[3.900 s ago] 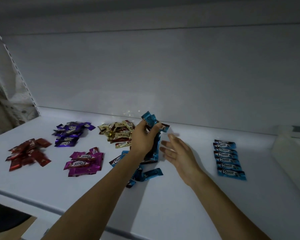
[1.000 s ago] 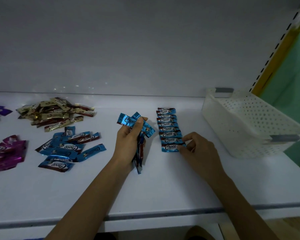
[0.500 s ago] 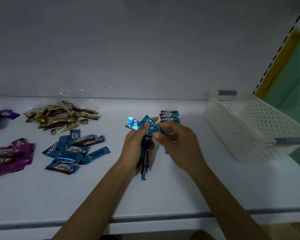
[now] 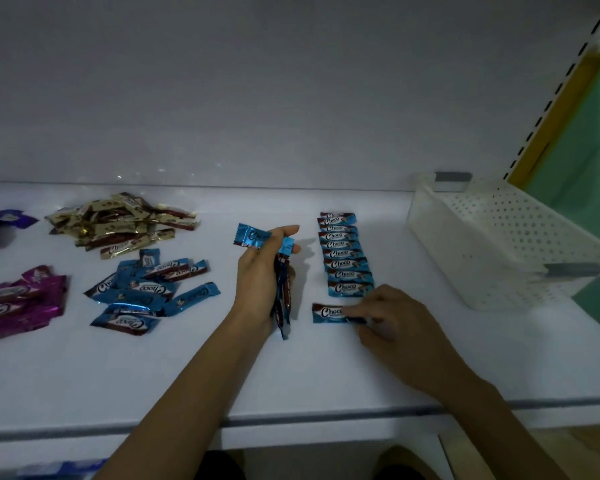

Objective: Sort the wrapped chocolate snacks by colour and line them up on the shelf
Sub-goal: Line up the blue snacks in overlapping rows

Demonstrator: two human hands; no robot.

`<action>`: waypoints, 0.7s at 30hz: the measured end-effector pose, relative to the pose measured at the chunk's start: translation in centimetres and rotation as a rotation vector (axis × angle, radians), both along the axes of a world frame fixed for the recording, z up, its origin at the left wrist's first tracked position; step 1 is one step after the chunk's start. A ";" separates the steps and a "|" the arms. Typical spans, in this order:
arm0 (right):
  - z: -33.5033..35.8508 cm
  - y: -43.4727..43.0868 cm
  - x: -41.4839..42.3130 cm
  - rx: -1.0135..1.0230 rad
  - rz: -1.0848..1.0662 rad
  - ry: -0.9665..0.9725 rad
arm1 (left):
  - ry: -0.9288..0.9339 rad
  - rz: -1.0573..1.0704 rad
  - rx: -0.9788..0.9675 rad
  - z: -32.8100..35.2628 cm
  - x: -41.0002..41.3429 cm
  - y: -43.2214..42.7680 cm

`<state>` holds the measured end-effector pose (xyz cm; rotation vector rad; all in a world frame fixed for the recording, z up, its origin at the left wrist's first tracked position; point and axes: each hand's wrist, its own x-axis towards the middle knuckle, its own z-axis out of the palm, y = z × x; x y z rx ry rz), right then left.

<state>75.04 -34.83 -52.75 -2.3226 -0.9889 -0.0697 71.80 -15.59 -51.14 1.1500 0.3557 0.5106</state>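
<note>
Holding a single blue snack [image 4: 328, 312] flat on the shelf [image 4: 326, 375], at the near end of the blue row [image 4: 343, 258].

The right hand [image 4: 392, 317] has its fingers curled and pinches the right end of that wrapper, which lies just short of the row's nearest piece, not touching it. The left hand [image 4: 260, 278] is closed round a bunch of blue snacks [image 4: 283, 306], upright just above the shelf left of the row. Further left lie a loose blue pile [image 4: 146, 289], a gold pile [image 4: 118, 223], a magenta pile [image 4: 14, 303] and purple wrappers [image 4: 0, 220]. A white basket [image 4: 499, 254] stands to the right of the row.
</note>
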 end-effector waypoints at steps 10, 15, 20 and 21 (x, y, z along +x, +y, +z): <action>-0.4 0.6 0.1 -0.125 -0.059 -0.155 | -0.009 -0.041 -0.004 -0.3 -0.3 0.1; -0.4 -0.4 1.1 -0.039 -0.148 -0.099 | -0.042 -0.092 -0.001 -0.4 -0.1 0.0; -0.1 1.0 0.5 0.102 -0.173 -0.050 | -0.043 -0.144 -0.156 -0.4 0.0 -0.2; 0.2 1.7 -0.2 0.178 -0.159 0.017 | -0.048 -0.148 -0.229 -0.3 0.0 -0.1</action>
